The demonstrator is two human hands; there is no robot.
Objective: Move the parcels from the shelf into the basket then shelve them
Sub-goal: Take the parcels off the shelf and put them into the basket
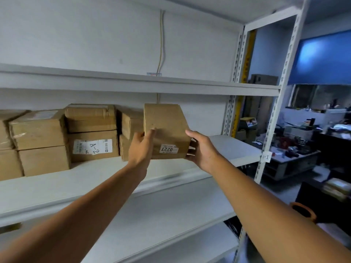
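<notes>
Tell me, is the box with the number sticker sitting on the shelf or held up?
Cannot tell for sure. Both hands grip the box at the shelf edge; the sticker reads upside down.

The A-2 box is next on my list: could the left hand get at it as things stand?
Probably not right now: the left hand is holding the 0227 parcel together with the right hand. The A-2 box itself faces the open shelf front, with another box stacked on top.

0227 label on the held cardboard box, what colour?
White with black digits, on the brown cardboard box; head view.
</notes>
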